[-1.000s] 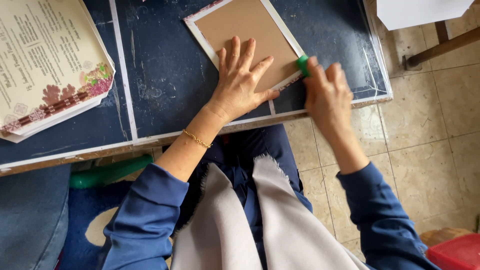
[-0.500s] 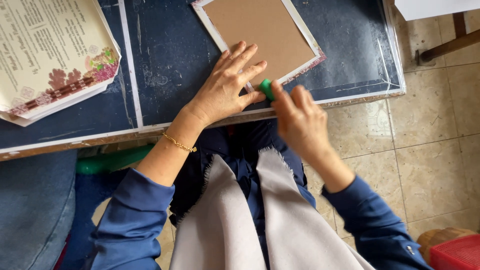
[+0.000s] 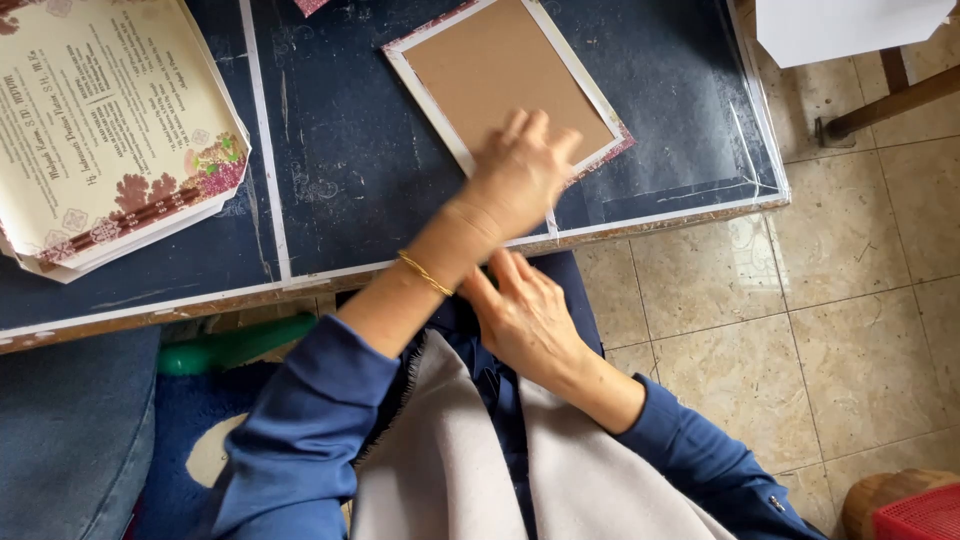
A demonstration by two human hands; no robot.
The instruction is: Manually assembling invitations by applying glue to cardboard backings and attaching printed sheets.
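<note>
Brown card point(image 3: 500, 75) with a white border lies on the dark worktop point(image 3: 340, 180); left hand point(image 3: 520, 175) presses flat, fingers spread, on its near corner. Right hand point(image 3: 525, 315) hovers below the worktop's edge, its grip loose, nothing seen held.

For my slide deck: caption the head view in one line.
Left hand presses a brown cardboard panel with white border on a dark blue table; right hand sits below the edge.

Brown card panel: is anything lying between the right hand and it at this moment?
Yes. The left forearm crosses in front of the right hand, which sits below the table edge. The left hand presses flat on the brown card panel. The stack of printed sheets lies well off to the side.
</note>
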